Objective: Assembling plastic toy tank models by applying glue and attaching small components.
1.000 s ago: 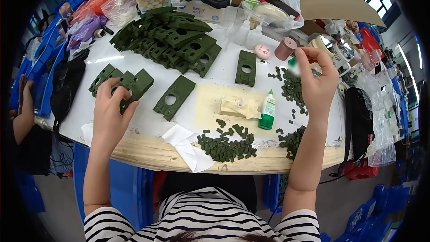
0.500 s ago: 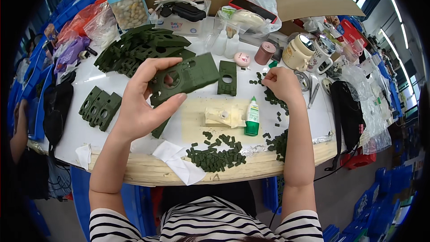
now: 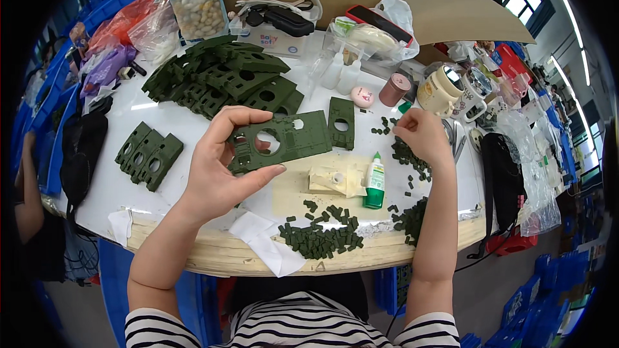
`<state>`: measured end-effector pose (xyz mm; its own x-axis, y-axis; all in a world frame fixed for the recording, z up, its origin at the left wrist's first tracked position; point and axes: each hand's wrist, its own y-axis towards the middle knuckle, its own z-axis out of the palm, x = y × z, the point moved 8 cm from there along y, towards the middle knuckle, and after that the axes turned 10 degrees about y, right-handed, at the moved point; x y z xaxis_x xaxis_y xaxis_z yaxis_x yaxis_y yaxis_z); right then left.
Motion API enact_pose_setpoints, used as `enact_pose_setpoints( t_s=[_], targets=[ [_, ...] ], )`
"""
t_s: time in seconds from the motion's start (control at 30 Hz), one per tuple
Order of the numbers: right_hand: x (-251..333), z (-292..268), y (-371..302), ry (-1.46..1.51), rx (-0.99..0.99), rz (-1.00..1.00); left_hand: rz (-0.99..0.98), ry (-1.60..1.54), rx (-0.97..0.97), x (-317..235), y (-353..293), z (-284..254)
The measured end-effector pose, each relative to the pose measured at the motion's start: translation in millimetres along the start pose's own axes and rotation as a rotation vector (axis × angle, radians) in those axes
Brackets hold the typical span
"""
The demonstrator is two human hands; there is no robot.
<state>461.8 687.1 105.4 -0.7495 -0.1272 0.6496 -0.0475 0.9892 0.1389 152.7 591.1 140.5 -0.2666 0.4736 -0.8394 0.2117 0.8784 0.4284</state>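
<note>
In my left hand [image 3: 216,171] is a dark green plastic tank hull plate [image 3: 300,138] with a large round hole, gripped at its left end between thumb and fingers. My right hand [image 3: 427,138] hovers at the small green blocks [image 3: 406,153] on the right, its fingertips pinched together; whatever sits between them is too small to make out. Between the hands lie a similar hull plate [image 3: 341,134], a block wrapped in cream tape [image 3: 325,182] and a glue bottle with a green base [image 3: 374,185]. Small green blocks [image 3: 322,235] are heaped at the table's front edge.
A stack of green hull plates [image 3: 216,77] rises at the back left, and several more [image 3: 149,154] lie at left. Mugs [image 3: 440,92], a brown-pink cylinder [image 3: 394,90] and tweezers [image 3: 460,145] stand or lie right. White tissue [image 3: 264,238] overhangs the wooden edge.
My left hand has turned the hull plate from a tilt to nearly level, showing its broad face and round hole. My right hand stays pinched by the small blocks. The whole view has shifted slightly.
</note>
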Motion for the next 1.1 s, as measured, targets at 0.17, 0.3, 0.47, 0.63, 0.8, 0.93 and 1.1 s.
enact_pose_setpoints(
  t_s=[0.17,0.3,0.47,0.63,0.8,0.93,1.1],
  targets=[
    [56.9,-29.2,-29.3,0.406,-0.217,-0.194,0.051,0.041,-0.014,-1.3,-2.3,4.8],
    [108.3,-9.1,-59.9,0.659,-0.144,-0.409,0.083,0.045,0.008,-4.1,-6.0,6.5],
    [128.6,12.6,-78.8,0.719,-0.025,-0.479,0.151,0.087,0.023,-7.1,-9.9,16.1],
    [123.0,26.8,-79.6,0.937,0.076,-0.331,0.28,0.299,-0.015,-16.5,-12.8,18.3],
    [119.4,36.0,-79.6,1.151,0.188,-0.067,0.345,0.364,-0.057,-22.9,-13.3,17.0],
    [116.1,41.7,-78.2,1.161,0.227,-0.081,0.383,0.399,-0.077,-27.2,-13.9,17.1],
    [115.1,43.0,-77.0,1.181,0.224,-0.022,0.385,0.386,-0.086,-26.8,-14.8,17.7]
  ],
)
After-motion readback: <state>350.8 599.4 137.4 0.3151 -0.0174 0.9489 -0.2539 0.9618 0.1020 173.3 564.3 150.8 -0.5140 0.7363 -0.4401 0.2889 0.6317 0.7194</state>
